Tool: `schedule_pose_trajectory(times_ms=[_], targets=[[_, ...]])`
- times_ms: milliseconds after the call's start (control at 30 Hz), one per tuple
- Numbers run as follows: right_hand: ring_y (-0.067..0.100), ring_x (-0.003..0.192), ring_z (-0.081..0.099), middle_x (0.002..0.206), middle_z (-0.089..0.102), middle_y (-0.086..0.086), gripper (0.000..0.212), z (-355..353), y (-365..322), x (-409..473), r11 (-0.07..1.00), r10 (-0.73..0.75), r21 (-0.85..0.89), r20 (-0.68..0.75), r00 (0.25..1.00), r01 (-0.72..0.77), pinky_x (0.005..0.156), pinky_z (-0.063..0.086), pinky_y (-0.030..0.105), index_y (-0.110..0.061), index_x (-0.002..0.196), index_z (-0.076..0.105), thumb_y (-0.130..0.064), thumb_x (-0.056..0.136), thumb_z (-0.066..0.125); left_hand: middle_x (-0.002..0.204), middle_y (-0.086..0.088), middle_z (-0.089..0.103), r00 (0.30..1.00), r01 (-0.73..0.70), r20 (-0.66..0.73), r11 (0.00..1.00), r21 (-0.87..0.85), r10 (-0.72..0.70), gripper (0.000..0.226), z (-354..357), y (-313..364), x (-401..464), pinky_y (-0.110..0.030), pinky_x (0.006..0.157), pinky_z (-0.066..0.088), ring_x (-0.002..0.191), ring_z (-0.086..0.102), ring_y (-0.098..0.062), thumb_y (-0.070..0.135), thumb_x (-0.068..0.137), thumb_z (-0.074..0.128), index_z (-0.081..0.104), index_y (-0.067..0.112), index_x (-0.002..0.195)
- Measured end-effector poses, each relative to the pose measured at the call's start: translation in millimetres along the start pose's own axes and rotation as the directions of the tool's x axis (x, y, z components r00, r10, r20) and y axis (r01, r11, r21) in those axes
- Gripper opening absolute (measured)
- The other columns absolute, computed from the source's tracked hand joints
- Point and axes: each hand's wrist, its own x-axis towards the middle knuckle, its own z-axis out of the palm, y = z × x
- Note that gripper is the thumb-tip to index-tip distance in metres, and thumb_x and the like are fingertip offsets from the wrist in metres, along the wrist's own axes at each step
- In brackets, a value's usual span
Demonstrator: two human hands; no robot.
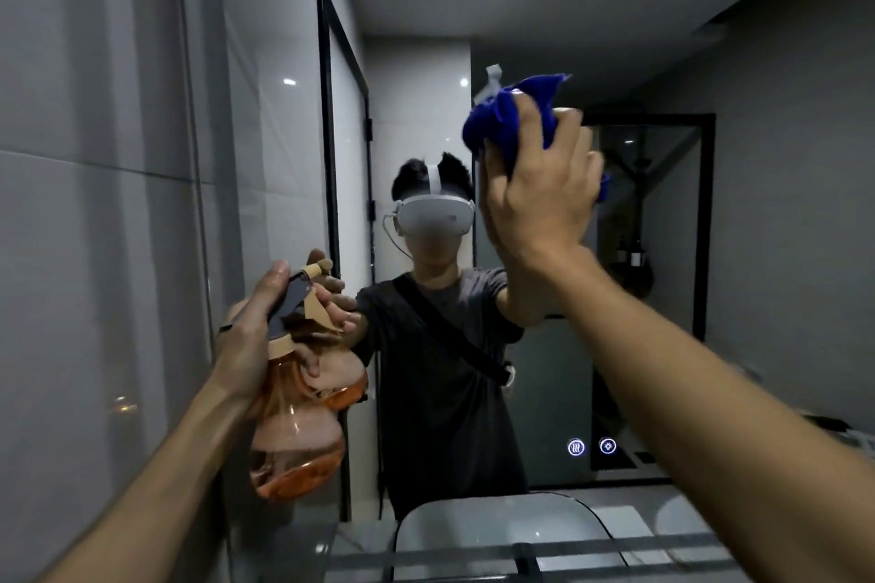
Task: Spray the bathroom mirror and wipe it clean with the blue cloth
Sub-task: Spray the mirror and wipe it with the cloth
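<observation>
right hand [540, 199] presses blue cloth [509, 118] on mirror [663, 275].

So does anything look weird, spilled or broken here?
Nothing stands out. The right hand presses the bunched blue cloth on the mirror, the left hand holds the orange spray bottle upright. No cracks or spills show on the sink below.

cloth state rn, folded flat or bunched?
Bunched. The blue cloth is crumpled into a wad under the right hand, pressed to the mirror, with loose corners sticking out above the fingers.
</observation>
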Motion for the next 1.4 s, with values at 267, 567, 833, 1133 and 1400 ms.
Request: schedule_pose_trajectory(times_ms=[267,567,833,1133,1400], targets=[[0.037,0.095,0.057,0.115,0.062,0.017,0.055,-16.3,16.5,-139.0,0.837,-0.546,0.135,0.157,0.823,0.53,0.079,0.042,0.046,-0.02,0.14,0.055,-0.041,0.089,0.061,0.076,-0.008,0.073,1.0,-0.012,-0.018,0.999,0.03,0.013,0.041,2.3,-21.0,3.6,-0.027,0.056,0.059,0.066,0.071,-0.018,0.041,0.098,0.044,0.068,0.008,0.102],[0.037,0.089,0.055,0.116,0.051,0.018,0.062,-23.9,103.3,-71.3,0.921,-0.388,-0.006,0.101,0.916,0.39,0.074,0.043,0.044,-0.02,0.14,0.045,-0.048,0.087,0.062,0.082,-0.009,0.068,0.996,0.062,0.067,0.991,-0.115,-0.054,0.047,2.1,-19.5,8.0,-0.038,0.078,0.059,0.075,0.067,-0.022,0.044,0.096,0.048,0.061,0.002,0.113],[0.032,0.095,0.053,0.118,0.054,0.018,0.055,-5.8,6.3,1.5,0.987,-0.155,-0.04,0.057,0.986,0.157,0.08,0.039,0.041,-0.019,0.14,0.048,-0.045,0.093,0.051,0.084,-0.013,0.07,1.0,0.002,0.024,0.998,0.056,-0.004,0.059,-5.1,-19.5,11.6,-0.041,0.071,0.056,0.075,0.067,-0.027,0.05,0.091,0.055,0.064,-0.006,0.106],[0.038,0.101,0.055,0.12,0.058,0.019,0.059,-14.2,-11.9,-140.0,0.892,-0.452,0.123,0.209,0.867,0.436,0.083,0.041,0.047,-0.017,0.143,0.051,-0.038,0.089,0.058,0.078,-0.017,0.065,0.976,-0.071,-0.193,0.986,0.151,0.1,0.046,-8.5,-12.9,-29.8,-0.026,0.053,0.056,0.061,0.067,-0.016,0.041,0.098,0.046,0.067,0.001,0.089],[0.038,0.098,0.054,0.119,0.058,0.02,0.058,-15.6,-15.5,-148.9,0.899,-0.438,0.112,0.19,0.879,0.424,0.082,0.04,0.049,-0.015,0.142,0.048,-0.034,0.089,0.06,0.07,-0.017,0.072,0.897,-0.044,-0.37,0.882,0.469,0.242,0.053,-50.7,10.4,-67.6,-0.054,0.074,0.057,0.069,0.07,-0.037,0.057,0.092,0.052,0.073,0.014,0.07]])
